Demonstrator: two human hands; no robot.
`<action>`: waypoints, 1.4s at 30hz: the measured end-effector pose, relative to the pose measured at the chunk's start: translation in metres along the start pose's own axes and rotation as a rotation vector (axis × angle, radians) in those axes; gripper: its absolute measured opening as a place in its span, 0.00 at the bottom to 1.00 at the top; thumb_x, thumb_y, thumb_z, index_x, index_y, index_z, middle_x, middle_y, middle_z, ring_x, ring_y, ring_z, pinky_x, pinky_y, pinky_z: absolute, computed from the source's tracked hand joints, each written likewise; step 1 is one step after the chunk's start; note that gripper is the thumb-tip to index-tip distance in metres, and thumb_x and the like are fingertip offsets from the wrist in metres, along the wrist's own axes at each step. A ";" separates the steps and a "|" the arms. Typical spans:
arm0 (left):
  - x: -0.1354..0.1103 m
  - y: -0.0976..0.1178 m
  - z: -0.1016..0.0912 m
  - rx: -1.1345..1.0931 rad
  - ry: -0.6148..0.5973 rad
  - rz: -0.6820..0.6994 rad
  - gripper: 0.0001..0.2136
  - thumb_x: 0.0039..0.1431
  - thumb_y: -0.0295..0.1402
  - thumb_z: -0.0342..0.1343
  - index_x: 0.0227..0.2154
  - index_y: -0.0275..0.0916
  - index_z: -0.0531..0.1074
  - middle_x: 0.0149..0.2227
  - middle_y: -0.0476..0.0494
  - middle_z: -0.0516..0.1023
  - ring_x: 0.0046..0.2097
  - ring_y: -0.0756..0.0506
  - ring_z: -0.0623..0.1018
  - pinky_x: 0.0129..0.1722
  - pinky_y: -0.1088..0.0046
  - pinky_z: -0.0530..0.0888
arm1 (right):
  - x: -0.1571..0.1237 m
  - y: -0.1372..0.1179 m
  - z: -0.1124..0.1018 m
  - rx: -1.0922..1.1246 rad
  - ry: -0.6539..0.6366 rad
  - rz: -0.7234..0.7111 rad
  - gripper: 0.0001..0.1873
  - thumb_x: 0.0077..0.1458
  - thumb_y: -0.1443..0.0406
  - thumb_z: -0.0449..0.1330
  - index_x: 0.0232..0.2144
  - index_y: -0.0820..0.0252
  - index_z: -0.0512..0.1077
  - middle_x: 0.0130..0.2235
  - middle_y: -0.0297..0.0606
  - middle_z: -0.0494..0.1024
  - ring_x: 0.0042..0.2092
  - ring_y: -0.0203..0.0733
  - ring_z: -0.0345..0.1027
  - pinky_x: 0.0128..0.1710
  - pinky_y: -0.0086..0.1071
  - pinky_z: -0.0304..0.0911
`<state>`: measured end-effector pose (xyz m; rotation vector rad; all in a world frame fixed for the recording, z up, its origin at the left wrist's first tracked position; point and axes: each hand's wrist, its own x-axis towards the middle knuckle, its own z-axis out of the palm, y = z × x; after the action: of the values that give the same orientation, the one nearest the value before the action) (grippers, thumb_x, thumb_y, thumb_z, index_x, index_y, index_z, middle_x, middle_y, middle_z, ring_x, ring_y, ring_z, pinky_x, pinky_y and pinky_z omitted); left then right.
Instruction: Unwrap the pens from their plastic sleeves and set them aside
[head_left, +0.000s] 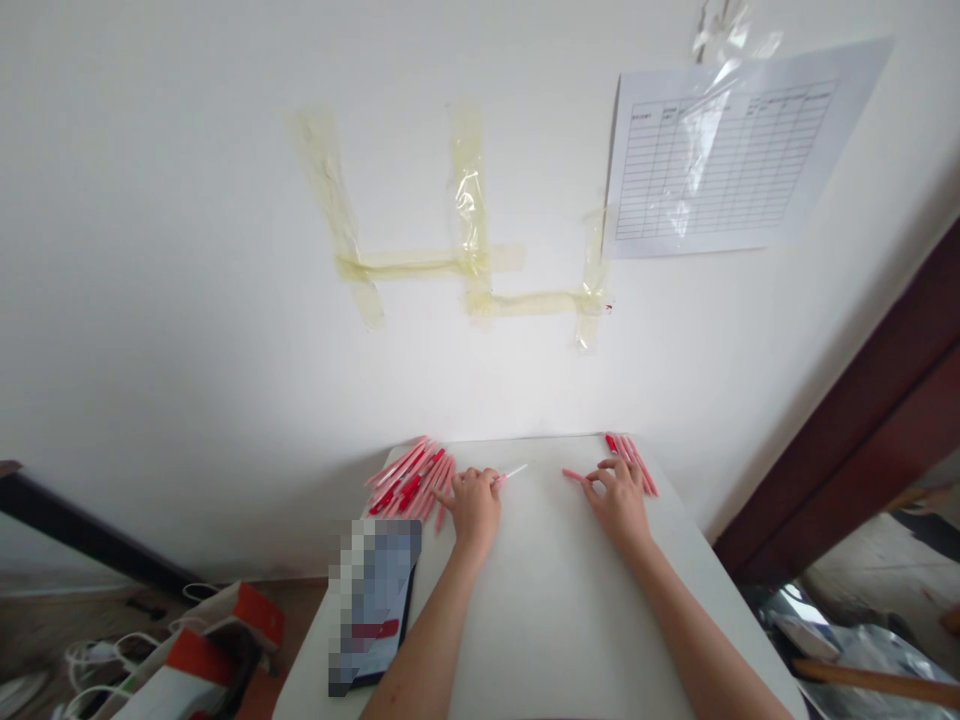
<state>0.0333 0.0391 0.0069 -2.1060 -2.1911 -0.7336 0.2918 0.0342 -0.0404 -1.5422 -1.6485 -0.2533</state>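
My left hand (475,503) rests on the small white table (547,600) with its fingers closed round a thin clear pen refill (514,472) that points to the right. Just left of it lies a pile of several red and pink pens (411,480). My right hand (619,500) pinches a pink pen barrel (576,477) whose end sticks out to the left. Behind that hand lies a smaller group of red pens (636,462) at the table's far right corner.
A phone (373,600) lies at the table's left edge. The table stands against a white wall with strips of yellowed tape (469,250) and a printed chart (731,160). Boxes and cables (187,650) lie on the floor at left; a dark wooden door frame (862,430) rises at right.
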 end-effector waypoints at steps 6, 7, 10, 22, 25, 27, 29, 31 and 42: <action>0.000 0.000 0.001 -0.002 -0.023 0.005 0.11 0.63 0.31 0.52 0.42 0.48 0.79 0.44 0.42 0.77 0.53 0.36 0.68 0.61 0.30 0.47 | -0.002 -0.008 -0.001 -0.113 -0.021 0.001 0.15 0.57 0.54 0.60 0.24 0.54 0.75 0.43 0.49 0.74 0.52 0.62 0.61 0.48 0.57 0.61; 0.000 0.001 0.001 -0.003 -0.023 0.006 0.11 0.63 0.31 0.52 0.42 0.48 0.79 0.44 0.42 0.77 0.52 0.36 0.68 0.61 0.30 0.47 | -0.002 -0.009 -0.001 -0.120 -0.022 0.002 0.14 0.57 0.54 0.60 0.24 0.54 0.75 0.43 0.48 0.74 0.52 0.62 0.61 0.48 0.57 0.61; 0.000 0.001 0.001 -0.011 -0.014 0.013 0.11 0.62 0.30 0.53 0.42 0.48 0.79 0.44 0.42 0.77 0.52 0.37 0.68 0.61 0.30 0.47 | -0.003 -0.010 -0.002 -0.137 -0.027 0.011 0.12 0.56 0.54 0.62 0.26 0.54 0.75 0.43 0.48 0.74 0.52 0.63 0.61 0.48 0.57 0.61; -0.001 0.006 -0.004 -0.081 -0.058 0.038 0.11 0.62 0.31 0.54 0.42 0.51 0.79 0.45 0.44 0.77 0.53 0.38 0.68 0.62 0.34 0.48 | 0.001 -0.010 -0.003 -0.022 -0.011 -0.045 0.15 0.61 0.51 0.58 0.42 0.50 0.79 0.46 0.45 0.73 0.54 0.58 0.61 0.52 0.54 0.62; -0.001 0.008 -0.005 -0.120 -0.077 0.080 0.10 0.61 0.31 0.55 0.40 0.52 0.79 0.44 0.45 0.78 0.54 0.39 0.68 0.62 0.33 0.47 | 0.001 -0.011 -0.003 0.019 -0.063 -0.102 0.13 0.62 0.54 0.58 0.43 0.47 0.79 0.46 0.45 0.72 0.54 0.56 0.60 0.53 0.54 0.63; -0.002 0.008 -0.004 -0.135 -0.070 0.113 0.09 0.61 0.31 0.57 0.38 0.52 0.79 0.43 0.46 0.78 0.54 0.39 0.68 0.62 0.33 0.47 | 0.001 -0.013 -0.002 0.035 -0.097 -0.123 0.13 0.62 0.55 0.58 0.44 0.45 0.79 0.47 0.45 0.72 0.54 0.56 0.60 0.53 0.54 0.63; -0.002 0.008 -0.003 -0.136 -0.059 0.145 0.08 0.60 0.31 0.58 0.37 0.53 0.79 0.43 0.48 0.78 0.54 0.39 0.68 0.62 0.33 0.47 | 0.000 -0.016 -0.002 0.052 -0.126 -0.139 0.13 0.62 0.56 0.59 0.46 0.43 0.79 0.48 0.45 0.72 0.54 0.57 0.60 0.53 0.55 0.63; -0.002 0.007 -0.001 -0.136 -0.055 0.175 0.08 0.60 0.31 0.59 0.37 0.53 0.79 0.43 0.49 0.79 0.53 0.40 0.69 0.63 0.34 0.47 | 0.000 -0.018 -0.002 0.072 -0.153 -0.154 0.12 0.61 0.56 0.60 0.45 0.42 0.79 0.48 0.44 0.72 0.54 0.57 0.60 0.53 0.56 0.63; -0.002 0.006 0.005 -0.172 -0.080 0.206 0.09 0.58 0.29 0.61 0.36 0.53 0.79 0.42 0.51 0.79 0.53 0.41 0.69 0.64 0.34 0.41 | 0.001 -0.021 -0.003 0.118 -0.217 -0.210 0.06 0.59 0.60 0.63 0.33 0.46 0.81 0.49 0.42 0.73 0.55 0.55 0.59 0.53 0.53 0.62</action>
<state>0.0409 0.0382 0.0039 -2.4378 -1.9690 -0.8613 0.2741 0.0278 -0.0296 -1.3472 -1.9628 -0.0998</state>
